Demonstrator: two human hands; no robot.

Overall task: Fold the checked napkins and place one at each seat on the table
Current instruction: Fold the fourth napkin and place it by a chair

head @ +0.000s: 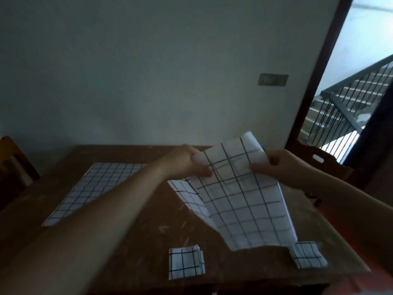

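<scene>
Left hand (187, 161) and right hand (278, 165) pinch the far edge of a checked napkin (240, 201) lifted off the wooden table (136, 241); the fingers behind the cloth are hidden. A folded napkin (186, 261) lies nearer than the fingers, an unfolded napkin (93, 188) to their left under the forearm.

Left forearm sweeps across the flat napkin (100, 184), covering its near right corner. The lifted napkin (240, 201) hides most of the fingers of both hands (187, 162), and part of another checked sheet (187, 194) beneath it. A chair (12, 167) at far left is cut by the frame edge. The wall plate (273, 79) is too blurred to read. The table (131, 241) runs off the bottom.
</scene>
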